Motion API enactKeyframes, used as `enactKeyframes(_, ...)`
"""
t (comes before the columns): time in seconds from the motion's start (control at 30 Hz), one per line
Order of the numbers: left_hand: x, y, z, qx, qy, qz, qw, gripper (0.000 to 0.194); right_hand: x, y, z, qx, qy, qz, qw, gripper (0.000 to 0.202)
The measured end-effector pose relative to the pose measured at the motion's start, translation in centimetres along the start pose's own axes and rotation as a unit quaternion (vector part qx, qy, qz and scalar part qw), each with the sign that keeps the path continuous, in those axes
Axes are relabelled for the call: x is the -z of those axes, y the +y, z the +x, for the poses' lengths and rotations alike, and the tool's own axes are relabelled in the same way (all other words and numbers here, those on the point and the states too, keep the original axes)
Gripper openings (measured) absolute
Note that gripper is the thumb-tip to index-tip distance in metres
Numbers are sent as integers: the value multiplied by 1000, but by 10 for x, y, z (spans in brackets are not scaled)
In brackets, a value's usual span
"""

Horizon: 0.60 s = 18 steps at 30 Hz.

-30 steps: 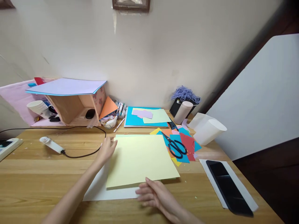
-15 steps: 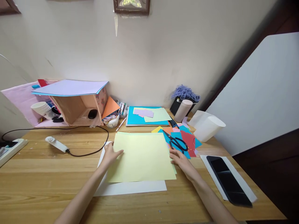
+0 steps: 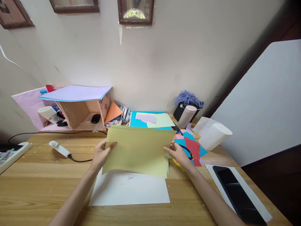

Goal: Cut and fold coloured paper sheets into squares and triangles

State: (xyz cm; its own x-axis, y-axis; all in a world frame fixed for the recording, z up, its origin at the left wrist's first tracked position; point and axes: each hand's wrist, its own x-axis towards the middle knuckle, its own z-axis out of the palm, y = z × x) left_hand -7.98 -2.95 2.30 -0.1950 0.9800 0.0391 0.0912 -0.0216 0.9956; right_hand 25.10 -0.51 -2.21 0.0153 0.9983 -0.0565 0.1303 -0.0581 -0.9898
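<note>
head: yellow sheet (image 3: pixel 138 150) partly hides black scissors (image 3: pixel 191 153)

Loosely stacked yellowish sheets (image 3: pixel 137 152) tilt, raised over white paper (image 3: pixel 131 192).

Both hands, left (image 3: pixel 100 155) and right (image 3: pixel 178 153), grip yellow paper sheets (image 3: pixel 138 152) tilted above white paper (image 3: pixel 131 191) with faint scribbles (image 3: pixel 128 179).

"How many brown wooden picture frames (image 3: pixel 135 22) are you counting?"
"Three are hanging here. What else?"
"One bare left hand (image 3: pixel 100 154) and one bare right hand (image 3: pixel 180 155) are showing, and I'm making out at least two yellow-green paper sheets (image 3: pixel 136 150)."
"I'm seeing two flat white paper sheets (image 3: pixel 130 192), one black rectangular smartphone (image 3: pixel 238 194) and one black oval computer mouse (image 3: pixel 95 118)."
</note>
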Motion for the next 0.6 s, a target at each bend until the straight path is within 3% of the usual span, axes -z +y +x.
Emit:
enactKeyframes(0.1,-2,15,11,-45,46,-59,996,39,-1,-31,7,78,-7,94,993,27)
enactKeyframes(0.2,-7,14,18,-68,56,-97,991,39,1,-43,10,111,14,137,984,28)
enactKeyframes(0.4,-21,-10,19,6,-24,-63,998,41,1,-18,8,41,22,133,990,36)
enactKeyframes(0.53,-27,-11,21,-6,-29,-36,999,40,1,-11,9,72,81,131,985,41)
enactKeyframes(0.6,-28,-10,22,-17,-38,-10,999,40,5,-12,9,82,70,125,986,41)
